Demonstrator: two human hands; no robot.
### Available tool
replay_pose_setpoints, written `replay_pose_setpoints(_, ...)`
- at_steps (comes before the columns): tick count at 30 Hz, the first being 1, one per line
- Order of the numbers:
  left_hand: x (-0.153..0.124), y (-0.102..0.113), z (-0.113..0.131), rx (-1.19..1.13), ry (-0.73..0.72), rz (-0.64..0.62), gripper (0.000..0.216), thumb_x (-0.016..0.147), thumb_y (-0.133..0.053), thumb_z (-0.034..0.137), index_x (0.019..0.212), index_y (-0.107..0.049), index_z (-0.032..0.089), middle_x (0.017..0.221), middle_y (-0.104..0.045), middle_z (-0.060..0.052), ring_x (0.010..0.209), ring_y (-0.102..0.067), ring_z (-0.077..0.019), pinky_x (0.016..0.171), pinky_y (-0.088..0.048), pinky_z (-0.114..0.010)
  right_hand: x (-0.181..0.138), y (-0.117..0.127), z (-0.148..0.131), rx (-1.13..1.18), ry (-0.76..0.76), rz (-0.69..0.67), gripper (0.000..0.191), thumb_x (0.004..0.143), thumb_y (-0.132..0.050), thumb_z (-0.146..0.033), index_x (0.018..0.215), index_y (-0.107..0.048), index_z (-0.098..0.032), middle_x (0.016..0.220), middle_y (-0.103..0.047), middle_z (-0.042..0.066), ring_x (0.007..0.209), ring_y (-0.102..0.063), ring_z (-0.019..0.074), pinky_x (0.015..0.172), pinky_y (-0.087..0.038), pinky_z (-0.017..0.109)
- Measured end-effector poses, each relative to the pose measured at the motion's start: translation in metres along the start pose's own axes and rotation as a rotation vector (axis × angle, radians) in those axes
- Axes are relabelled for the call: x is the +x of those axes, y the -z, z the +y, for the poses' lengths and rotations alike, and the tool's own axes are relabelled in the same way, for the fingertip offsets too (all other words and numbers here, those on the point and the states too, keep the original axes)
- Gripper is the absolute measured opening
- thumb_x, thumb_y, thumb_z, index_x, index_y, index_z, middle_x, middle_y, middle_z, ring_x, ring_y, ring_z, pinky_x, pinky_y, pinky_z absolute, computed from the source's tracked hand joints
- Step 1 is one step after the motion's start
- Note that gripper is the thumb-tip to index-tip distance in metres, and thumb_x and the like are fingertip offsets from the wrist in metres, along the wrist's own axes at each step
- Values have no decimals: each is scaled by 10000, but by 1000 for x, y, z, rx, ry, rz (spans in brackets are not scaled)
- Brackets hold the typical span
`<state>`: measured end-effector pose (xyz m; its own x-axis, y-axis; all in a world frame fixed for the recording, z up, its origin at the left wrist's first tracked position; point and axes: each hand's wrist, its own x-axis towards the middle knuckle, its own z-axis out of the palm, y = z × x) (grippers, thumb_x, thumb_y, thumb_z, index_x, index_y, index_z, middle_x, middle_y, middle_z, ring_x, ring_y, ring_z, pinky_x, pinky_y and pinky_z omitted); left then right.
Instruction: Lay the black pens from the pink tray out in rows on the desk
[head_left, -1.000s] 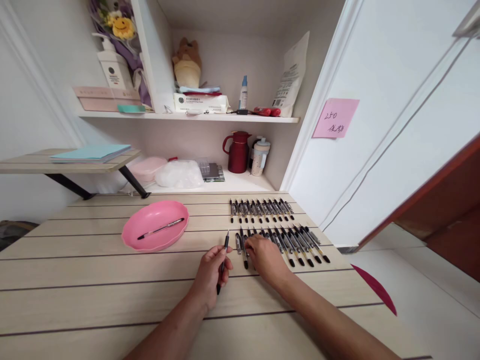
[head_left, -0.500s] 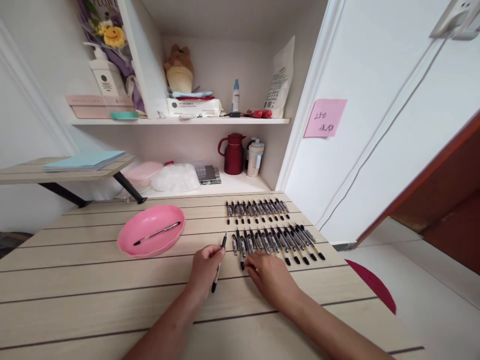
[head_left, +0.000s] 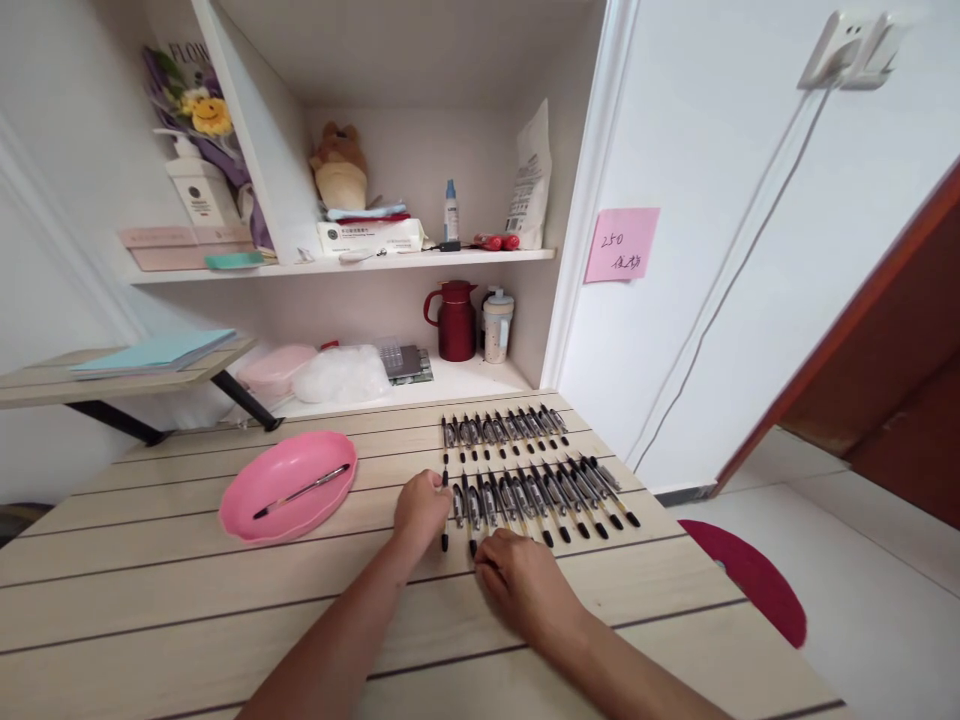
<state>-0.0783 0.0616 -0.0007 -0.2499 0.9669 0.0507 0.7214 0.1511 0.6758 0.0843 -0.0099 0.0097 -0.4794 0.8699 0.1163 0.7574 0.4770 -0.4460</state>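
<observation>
My left hand (head_left: 424, 508) is closed on a black-tipped pen (head_left: 445, 542) at the left end of the front row. That pen lies roughly parallel to the pens beside it, its middle partly covered by my fingers. The front row of pens (head_left: 540, 494) holds several clear-barrelled pens with dark ends, side by side. Behind it runs a similar back row of pens (head_left: 503, 432). My right hand (head_left: 521, 580) rests at the near ends of the front row, fingers curled in beside a pen's black end; whether they grip anything is hidden.
A pink scalloped bowl (head_left: 262, 475) with a single pen (head_left: 301, 491) in it stands to the left on the wooden table (head_left: 315, 600). Past the table's back edge, a shelf holds a red jug (head_left: 456, 322) and a cup (head_left: 496, 328). A small raised stand (head_left: 150, 385) is at far left.
My left hand has brought its pen from a slant apart from the row to a straighter position close beside it. My right hand stays near the row's front ends. The view has shifted slightly.
</observation>
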Motion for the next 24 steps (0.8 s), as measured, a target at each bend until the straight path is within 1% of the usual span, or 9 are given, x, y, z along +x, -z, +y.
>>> replay_pose_setpoints(7, 1, -3, -1, 104, -7, -1, 286, 663, -522, 309, 880, -626, 155, 839, -669, -100, 785, -589, -204, 614, -349, -240, -1, 0, 3, 1, -30, -30, 202, 780, -401, -155, 739, -598, -175, 775, -600, 30, 720, -541, 125, 630, -303, 209)
replay_pose_setpoints(12, 2, -2, -2, 112, -18, 7, 256, 659, -529, 280, 858, -629, 155, 835, -669, -93, 794, -587, -198, 635, -353, -237, -2, 0, 4, 8, -25, -14, 199, 770, -401, -145, 719, -590, -180, 767, -599, 26, 711, -542, 123, 630, -305, 207)
replay_pose_setpoints(16, 1, -3, -2, 96, -34, 22, 205, 659, -534, 255, 816, -636, 170, 785, -672, -65, 755, -596, -183, 609, -356, -226, -2, -1, 4, 9, -16, -9, 200, 775, -396, -152, 715, -584, -184, 768, -603, 25, 704, -541, 120, 628, -303, 205)
replay_pose_setpoints(18, 1, 0, -2, 89, -44, 33, 189, 669, -529, 247, 804, -639, 174, 759, -671, -52, 729, -599, -174, 598, -362, -222, -2, -2, 4, 11, -15, -10, 200, 775, -397, -153, 715, -585, -182, 766, -603, 26, 706, -542, 122, 627, -303, 207)
replay_pose_setpoints(20, 3, 10, -4, 94, -53, 50, 195, 683, -519, 249, 818, -640, 176, 756, -671, -47, 716, -600, -168, 596, -371, -222, -2, -2, 4, 19, -15, -9, 199, 774, -399, -155, 721, -589, -180, 767, -602, 28, 715, -544, 125, 629, -303, 209)
replay_pose_setpoints(21, 6, 18, -6, 103, -57, 61, 208, 692, -512, 258, 836, -638, 178, 765, -671, -45, 716, -599, -166, 599, -376, -223, -2, -3, 4, 23, -15, -10, 199, 774, -400, -158, 724, -591, -180, 768, -602, 29, 720, -545, 127, 629, -304, 210)
replay_pose_setpoints(24, 16, 56, -17, 162, -47, 109, 268, 721, -480, 295, 930, -616, 198, 838, -669, -41, 761, -593, -168, 623, -387, -229, -3, -4, 6, 31, -15, -4, 198, 770, -401, -162, 724, -591, -184, 766, -599, 26, 721, -545, 129, 625, -302, 212)
